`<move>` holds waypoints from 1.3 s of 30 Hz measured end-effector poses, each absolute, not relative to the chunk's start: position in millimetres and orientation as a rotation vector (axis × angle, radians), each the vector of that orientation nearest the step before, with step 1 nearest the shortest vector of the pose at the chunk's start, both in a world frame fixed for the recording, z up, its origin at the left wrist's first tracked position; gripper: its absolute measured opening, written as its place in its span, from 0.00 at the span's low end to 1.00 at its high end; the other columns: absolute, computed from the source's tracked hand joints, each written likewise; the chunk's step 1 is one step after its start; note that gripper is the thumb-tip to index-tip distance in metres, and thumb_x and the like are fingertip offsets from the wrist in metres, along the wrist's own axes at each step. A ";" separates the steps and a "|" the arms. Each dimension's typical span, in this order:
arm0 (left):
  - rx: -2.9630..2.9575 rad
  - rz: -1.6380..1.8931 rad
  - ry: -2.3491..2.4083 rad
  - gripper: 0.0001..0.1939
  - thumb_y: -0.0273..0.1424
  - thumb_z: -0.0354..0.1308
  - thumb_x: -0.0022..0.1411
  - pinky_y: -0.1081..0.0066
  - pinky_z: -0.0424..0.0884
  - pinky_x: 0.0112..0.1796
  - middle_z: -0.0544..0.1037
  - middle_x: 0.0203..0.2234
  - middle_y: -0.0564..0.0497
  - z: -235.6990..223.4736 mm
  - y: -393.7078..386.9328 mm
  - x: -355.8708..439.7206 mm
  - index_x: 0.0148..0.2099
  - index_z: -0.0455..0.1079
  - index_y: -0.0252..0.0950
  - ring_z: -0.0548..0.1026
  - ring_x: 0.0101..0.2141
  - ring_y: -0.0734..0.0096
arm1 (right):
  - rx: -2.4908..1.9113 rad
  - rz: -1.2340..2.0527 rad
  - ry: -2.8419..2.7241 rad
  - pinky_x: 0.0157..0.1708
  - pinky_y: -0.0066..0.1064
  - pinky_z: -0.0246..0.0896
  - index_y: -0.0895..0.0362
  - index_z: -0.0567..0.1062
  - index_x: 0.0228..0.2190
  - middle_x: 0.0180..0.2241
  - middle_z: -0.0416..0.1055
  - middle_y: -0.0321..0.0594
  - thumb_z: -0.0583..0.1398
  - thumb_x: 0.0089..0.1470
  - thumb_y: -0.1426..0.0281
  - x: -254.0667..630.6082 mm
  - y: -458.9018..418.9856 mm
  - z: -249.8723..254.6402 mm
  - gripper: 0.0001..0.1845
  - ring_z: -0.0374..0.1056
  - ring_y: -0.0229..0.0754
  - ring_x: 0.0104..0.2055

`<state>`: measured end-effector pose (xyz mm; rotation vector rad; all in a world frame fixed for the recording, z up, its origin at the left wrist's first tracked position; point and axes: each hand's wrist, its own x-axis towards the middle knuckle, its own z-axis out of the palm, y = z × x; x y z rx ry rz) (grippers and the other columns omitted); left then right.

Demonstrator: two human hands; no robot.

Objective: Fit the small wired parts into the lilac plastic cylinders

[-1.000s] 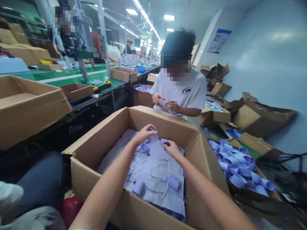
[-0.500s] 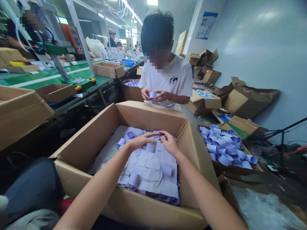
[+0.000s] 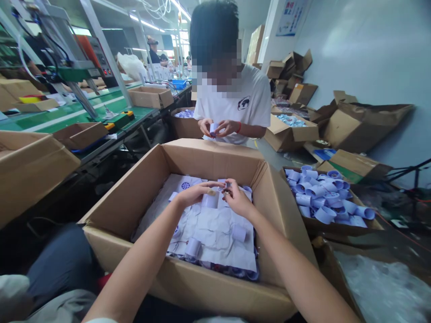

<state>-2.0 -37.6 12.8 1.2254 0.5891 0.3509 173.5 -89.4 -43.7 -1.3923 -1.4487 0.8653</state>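
A: What do we have nearest?

B: The open carton (image 3: 188,287). Inside, two pale violet cylinders (image 3: 193,247) rest on the crumpled paper (image 3: 215,224).

A: What is the state of our hands?

B: Our left hand (image 3: 195,194) is palm down, fingers extended, thumb apart. Directly beneath that thumb is the third cylinder (image 3: 210,202); we cannot tell whether it is gripped. Our right hand (image 3: 238,201) has bent fingers pinching a small part (image 3: 228,190), too small to identify. The fingertips of both hands meet.

A: What surrounds us?

B: To the right, the side box (image 3: 323,226) is heaped with similar cylinders. Beyond the carton, a person (image 3: 232,107) holds a white piece (image 3: 213,129) in both hands. To the left, the green counter (image 3: 116,99) carries open boxes.
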 end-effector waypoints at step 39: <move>0.883 0.719 0.477 0.31 0.32 0.53 0.51 0.69 0.67 0.34 0.77 0.26 0.48 16.1 -22.8 -7.9 0.59 0.61 0.29 0.76 0.31 0.64 | -1.143 0.838 -1.183 0.31 0.32 0.69 0.54 0.68 0.34 0.35 0.72 0.38 0.58 0.46 0.67 173.2 -91.2 -24.8 0.10 0.71 0.37 0.31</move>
